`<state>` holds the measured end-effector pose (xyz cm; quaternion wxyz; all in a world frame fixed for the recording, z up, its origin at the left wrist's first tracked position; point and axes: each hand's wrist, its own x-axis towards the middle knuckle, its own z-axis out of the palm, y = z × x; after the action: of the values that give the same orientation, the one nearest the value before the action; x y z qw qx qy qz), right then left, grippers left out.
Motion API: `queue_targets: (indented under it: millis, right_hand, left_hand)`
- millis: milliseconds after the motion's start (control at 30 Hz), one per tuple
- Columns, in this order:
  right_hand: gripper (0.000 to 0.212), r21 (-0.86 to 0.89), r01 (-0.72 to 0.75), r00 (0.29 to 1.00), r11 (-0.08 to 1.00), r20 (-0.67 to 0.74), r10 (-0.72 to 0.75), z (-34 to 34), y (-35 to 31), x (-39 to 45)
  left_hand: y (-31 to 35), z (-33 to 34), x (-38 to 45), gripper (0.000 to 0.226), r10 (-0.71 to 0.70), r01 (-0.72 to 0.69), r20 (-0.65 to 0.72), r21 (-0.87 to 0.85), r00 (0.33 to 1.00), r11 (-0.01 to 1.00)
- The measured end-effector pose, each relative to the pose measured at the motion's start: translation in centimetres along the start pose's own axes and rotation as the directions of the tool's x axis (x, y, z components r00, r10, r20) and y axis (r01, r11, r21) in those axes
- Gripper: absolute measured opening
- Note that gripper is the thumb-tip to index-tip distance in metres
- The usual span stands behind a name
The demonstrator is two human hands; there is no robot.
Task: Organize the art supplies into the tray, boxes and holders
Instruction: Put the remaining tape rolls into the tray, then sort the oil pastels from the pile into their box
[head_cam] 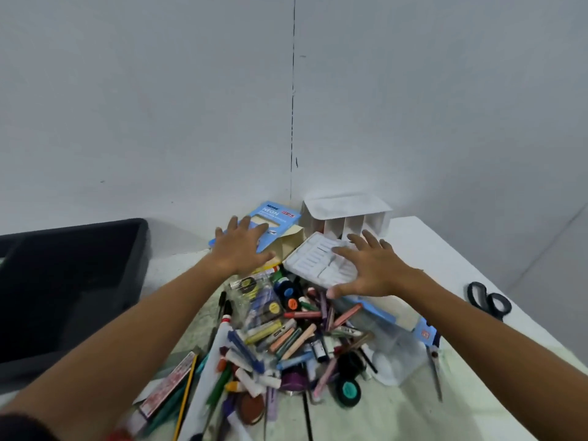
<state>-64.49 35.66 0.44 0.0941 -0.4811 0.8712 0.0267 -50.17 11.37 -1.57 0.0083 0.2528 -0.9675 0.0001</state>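
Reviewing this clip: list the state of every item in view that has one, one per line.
Left hand: open, spread over the blue box.
Right hand: open, on the white slotted tray.
Blue box: flap open, lying flat.
White slotted tray: empty, tilted on the pile.
White divided holder: tipped on its side.
Black bin: looks empty.
Scissors: closed, lying flat.
Supplies pile: loose, unsorted.

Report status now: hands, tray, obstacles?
Left hand open over blue box. Right hand open on white tray. Loose supplies pile in front.
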Motion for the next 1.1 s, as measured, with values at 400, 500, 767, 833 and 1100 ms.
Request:
queue_targets:
  millis: [400, 500, 767, 833, 1100]
  right_hand:
    - [0.108, 0.201, 0.037, 0.99, 0.979, 0.124, -0.063, -0.9, 1.3, 2.7]
    - [0.092, 0.393, 0.035, 0.988, 0.919, 0.122, -0.089, -2.5, 1.8, 2.4]
    - [0.068, 0.781, -0.059, 0.952, 0.621, 0.231, -0.2, -8.0, 3.7, 1.2]
    - [0.076, 0.857, -0.145, 0.95, 0.494, 0.26, -0.172, -8.9, 4.0, 0.9]
    - [0.092, 0.977, -0.213, 0.959, -0.004, 0.208, -0.193, -8.4, 6.0, 1.2]
  left_hand:
    - [-2.5, -0.5, 0.2, 0.066, 0.068, -0.067, 0.073, -0.012, 0.995, 0.998]
    - [-2.1, -1.2, -0.1, 0.079, 0.115, -0.113, 0.035, -0.044, 0.993, 0.993]
    - [5.3, -5.1, -1.3, 0.058, 0.454, -0.565, -0.365, -0.306, 0.813, 0.767]
    - [6.2, -5.8, -1.2, 0.049, 0.388, -0.536, -0.4, -0.381, 0.83, 0.754]
    - [4.6, -6.3, -1.7, 0.044, 0.044, -0.248, -0.264, -0.818, 0.963, 0.519]
